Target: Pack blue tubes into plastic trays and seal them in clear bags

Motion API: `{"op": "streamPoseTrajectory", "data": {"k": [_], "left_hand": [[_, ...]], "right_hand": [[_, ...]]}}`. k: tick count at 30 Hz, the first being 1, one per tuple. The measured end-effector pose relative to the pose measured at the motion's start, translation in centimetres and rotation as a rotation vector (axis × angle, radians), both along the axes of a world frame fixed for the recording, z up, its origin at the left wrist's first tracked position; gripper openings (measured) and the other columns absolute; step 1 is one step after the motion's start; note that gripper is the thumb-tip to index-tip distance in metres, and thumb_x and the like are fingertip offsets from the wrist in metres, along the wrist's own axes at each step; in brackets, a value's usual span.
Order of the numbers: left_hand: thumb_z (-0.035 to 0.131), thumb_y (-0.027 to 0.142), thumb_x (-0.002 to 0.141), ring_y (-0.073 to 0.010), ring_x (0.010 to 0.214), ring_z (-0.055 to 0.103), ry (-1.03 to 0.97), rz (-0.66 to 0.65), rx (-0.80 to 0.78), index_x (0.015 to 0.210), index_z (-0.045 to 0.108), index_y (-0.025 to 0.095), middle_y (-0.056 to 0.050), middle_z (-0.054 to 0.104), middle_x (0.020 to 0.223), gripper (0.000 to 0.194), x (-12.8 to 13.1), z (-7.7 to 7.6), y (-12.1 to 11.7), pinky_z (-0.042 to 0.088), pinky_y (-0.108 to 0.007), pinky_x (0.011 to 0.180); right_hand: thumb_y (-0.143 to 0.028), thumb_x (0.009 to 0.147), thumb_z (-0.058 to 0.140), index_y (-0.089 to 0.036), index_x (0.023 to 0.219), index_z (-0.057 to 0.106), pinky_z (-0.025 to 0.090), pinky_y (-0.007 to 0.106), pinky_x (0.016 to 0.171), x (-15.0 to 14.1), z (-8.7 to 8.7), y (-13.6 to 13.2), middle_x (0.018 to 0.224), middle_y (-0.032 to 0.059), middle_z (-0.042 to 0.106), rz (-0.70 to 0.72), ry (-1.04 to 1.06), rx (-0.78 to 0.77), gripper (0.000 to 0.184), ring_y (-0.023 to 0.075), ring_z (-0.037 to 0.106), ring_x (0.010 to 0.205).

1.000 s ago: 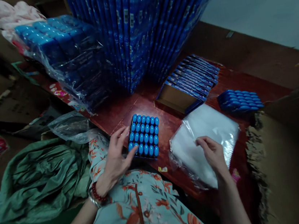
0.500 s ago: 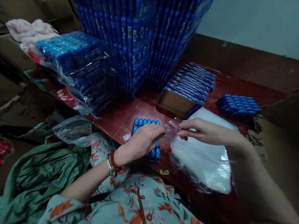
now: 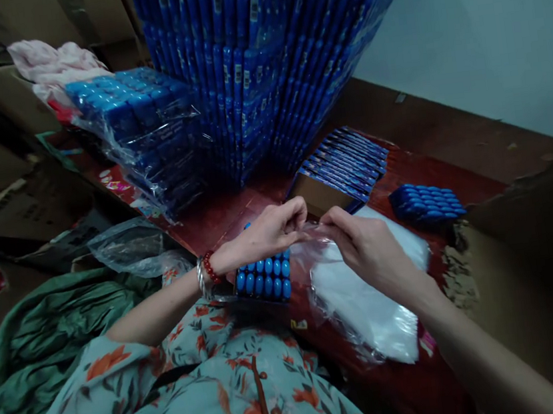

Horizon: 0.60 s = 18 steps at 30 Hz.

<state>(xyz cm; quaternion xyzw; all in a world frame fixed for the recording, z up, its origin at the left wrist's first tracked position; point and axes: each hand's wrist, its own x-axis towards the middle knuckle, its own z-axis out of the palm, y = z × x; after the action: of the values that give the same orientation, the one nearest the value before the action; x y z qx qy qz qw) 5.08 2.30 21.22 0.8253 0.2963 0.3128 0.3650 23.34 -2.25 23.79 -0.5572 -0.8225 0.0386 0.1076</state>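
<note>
My left hand [image 3: 267,233], with a red bead bracelet and a silver bangle at the wrist, is closed in a pinch on a thin clear plastic bag [image 3: 312,232]. Close beside it, my right hand [image 3: 370,249] pinches the same bag, whose film stretches between the fingertips. Beneath my left hand lies a box [image 3: 264,280] of glossy blue egg-shaped pieces in rows, partly covered by the hand and wrist. A pile of clear and whitish plastic bags [image 3: 364,307] lies on the red table under my right hand.
Tall stacks of blue packs [image 3: 239,70] stand at the back. Left of them is a plastic-wrapped blue bundle [image 3: 141,129]. An open carton [image 3: 323,194] holds a row of thin blue packs, with another blue pack [image 3: 427,202] at right. Green cloth [image 3: 65,334] lies at left.
Both hands have risen slightly and drawn close together, with the clear bag between their fingertips. The lower rows of the blue box now show more. The view has shifted a little.
</note>
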Motion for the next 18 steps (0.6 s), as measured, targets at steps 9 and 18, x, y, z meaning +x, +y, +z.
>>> {"op": "streamPoseTrajectory", "data": {"k": [9, 18], "left_hand": [[0.044, 0.012, 0.084, -0.0124, 0.064, 0.053, 0.620, 0.163, 0.297, 0.077, 0.059, 0.016, 0.000, 0.058, 0.070, 0.017, -4.7, 2.5, 0.5, 0.026, -0.023, 0.051], [0.044, 0.019, 0.090, -0.0176, 0.072, 0.057, 0.566, 0.874, 0.758, 0.081, 0.052, 0.017, -0.005, 0.057, 0.076, 0.013, -7.9, 3.9, 4.4, 0.041, -0.027, 0.063]], "right_hand": [[-0.020, 0.086, 0.049, -0.022, 0.093, 0.060, 0.017, 0.025, 0.047, -1.4, 1.7, 1.5, 0.074, 0.0029, 0.067, -0.022, -0.310, 0.054, 0.013, 0.0148, 0.058, 0.059], [-0.027, 0.087, 0.045, -0.020, 0.090, 0.065, 0.024, 0.025, 0.049, -1.0, 2.0, 7.8, 0.083, 0.0039, 0.064, -0.221, -0.002, 0.598, 0.021, 0.0140, 0.054, 0.060]]}}
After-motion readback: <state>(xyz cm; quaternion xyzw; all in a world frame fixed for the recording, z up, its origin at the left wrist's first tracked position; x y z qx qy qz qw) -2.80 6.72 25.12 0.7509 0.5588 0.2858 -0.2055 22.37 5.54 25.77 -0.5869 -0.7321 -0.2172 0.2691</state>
